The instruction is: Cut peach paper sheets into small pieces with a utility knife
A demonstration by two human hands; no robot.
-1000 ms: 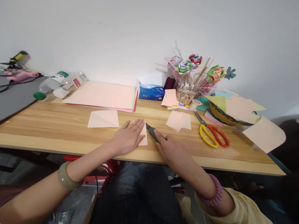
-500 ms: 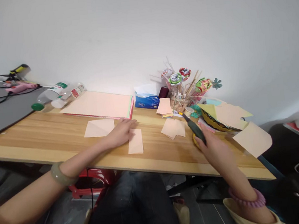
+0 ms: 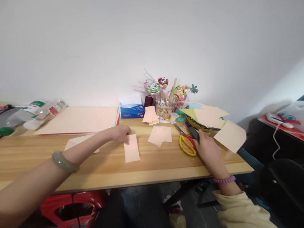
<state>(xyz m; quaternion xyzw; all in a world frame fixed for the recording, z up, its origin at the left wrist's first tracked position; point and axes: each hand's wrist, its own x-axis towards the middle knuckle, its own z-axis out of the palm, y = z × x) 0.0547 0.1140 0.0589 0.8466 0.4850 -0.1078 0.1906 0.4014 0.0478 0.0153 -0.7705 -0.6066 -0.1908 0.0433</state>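
Observation:
My left hand [image 3: 120, 133] rests on the wooden table [image 3: 92, 171] with its fingers curled, touching the top edge of a small pink paper rectangle [image 3: 132, 152]. My right hand [image 3: 208, 150] is far to the right, closed round a dark green utility knife [image 3: 193, 133] whose tip lies beside the yellow-and-red scissors [image 3: 186, 142]. A folded pink sheet [image 3: 77, 143] lies partly under my left forearm.
A stack of large pink sheets [image 3: 79, 120], a blue tissue pack [image 3: 132, 110], a jar of paper flowers and sticks [image 3: 163, 98], loose pink squares [image 3: 159, 134], a basket under paper scraps [image 3: 209, 120] and bottles [image 3: 29, 112] stand along the back.
My right hand carried the knife from beside the small paper rightward to the scissors. My left hand lifted off the paper and now touches only its top edge. The view swung right.

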